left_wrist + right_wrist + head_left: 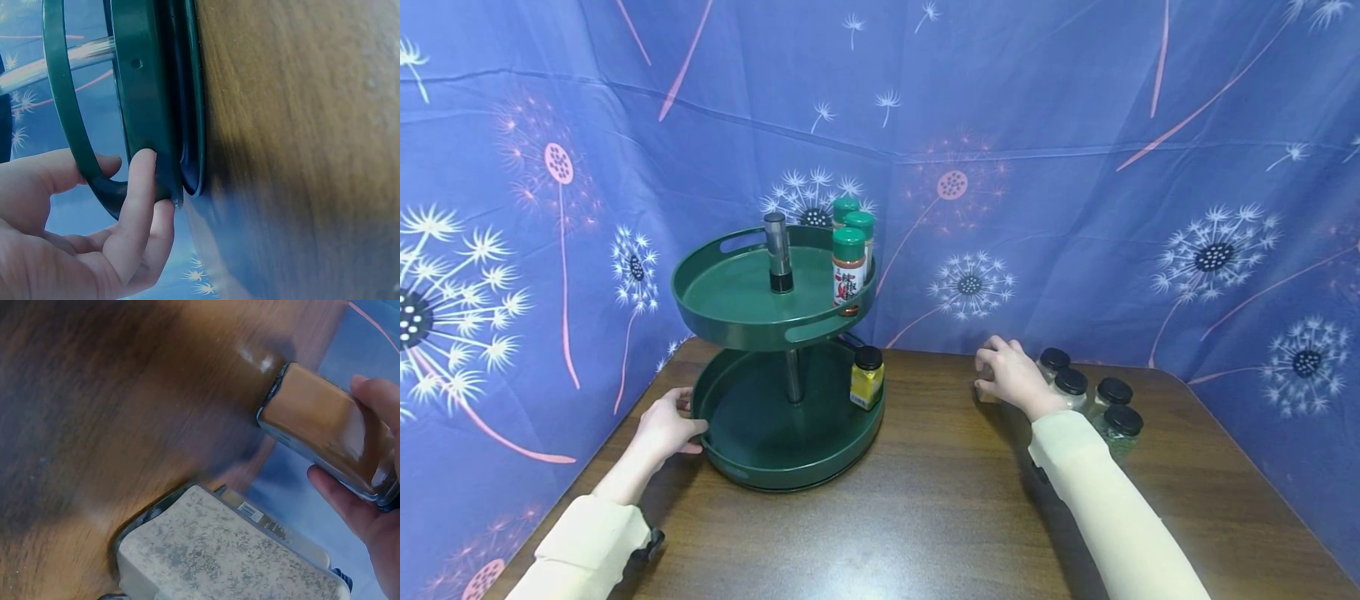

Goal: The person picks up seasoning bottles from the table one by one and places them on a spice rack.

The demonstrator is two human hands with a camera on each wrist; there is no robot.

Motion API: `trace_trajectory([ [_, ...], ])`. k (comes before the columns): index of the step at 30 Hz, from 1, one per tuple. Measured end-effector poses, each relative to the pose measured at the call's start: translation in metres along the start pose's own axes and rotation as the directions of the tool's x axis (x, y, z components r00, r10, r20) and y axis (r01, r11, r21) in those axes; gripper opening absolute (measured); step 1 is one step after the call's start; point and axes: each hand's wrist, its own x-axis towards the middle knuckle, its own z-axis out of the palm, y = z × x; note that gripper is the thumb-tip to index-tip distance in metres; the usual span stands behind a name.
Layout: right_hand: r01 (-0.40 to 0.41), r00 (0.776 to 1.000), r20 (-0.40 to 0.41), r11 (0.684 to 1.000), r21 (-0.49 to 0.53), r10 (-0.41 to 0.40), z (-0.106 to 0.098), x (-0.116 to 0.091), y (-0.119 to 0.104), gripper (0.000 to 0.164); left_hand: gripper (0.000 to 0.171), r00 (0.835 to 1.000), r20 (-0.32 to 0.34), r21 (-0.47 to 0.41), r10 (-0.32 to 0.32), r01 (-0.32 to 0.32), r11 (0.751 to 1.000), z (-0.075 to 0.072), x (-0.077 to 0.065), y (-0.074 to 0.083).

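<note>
A green two-tier round rack (pixel 775 335) stands on the table's left side. My left hand (pixel 664 427) grips the rim of its lower tray (pixel 782 478); in the left wrist view, thumb and fingers (pixel 139 206) lie on either side of the rim. My right hand (pixel 1017 375) holds a small clear jar of brown powder (pixel 315 415), mostly hidden by the hand in the head view. Three green-capped bottles, one red-labelled bottle (pixel 848 279) in front, stand at the upper tray's right edge. A yellow jar with a black lid (pixel 867 383) sits on the lower tray.
Several black-lidded jars (pixel 1122 421) stand grouped on the brown table (pixel 925 517), beside my right forearm. Close by in the right wrist view is a jar with pale, speckled contents (pixel 219 550). A blue dandelion-print cloth (pixel 1037 125) hangs behind the table and at its sides.
</note>
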Motion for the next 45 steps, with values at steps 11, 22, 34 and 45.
trace_trajectory([
  [11, -0.006, 0.999, 0.038, 1.0, 0.031, 0.005, -0.005, 0.002, -0.001, 0.026, 0.067, 1.0, 0.002, -0.006, -0.013, 0.013, 1.0, -0.002, -0.004, 0.003],
  [22, 0.005, 0.998, 0.058, 0.999, 0.036, -0.007, -0.023, 0.008, -0.006, 0.025, 0.066, 1.0, -0.002, -0.007, -0.01, 0.01, 1.0, -0.001, -0.004, 0.004],
  [34, 0.018, 0.995, 0.101, 1.0, 0.013, -0.019, -0.055, 0.019, -0.019, 0.024, 0.066, 1.0, -0.009, -0.009, -0.008, 0.008, 1.0, 0.0, -0.006, 0.005],
  [45, 0.058, 0.994, 0.089, 0.998, 0.023, -0.06, -0.074, 0.026, -0.029, 0.023, 0.067, 1.0, -0.02, 0.046, 0.01, -0.009, 0.999, 0.002, -0.007, 0.002],
])
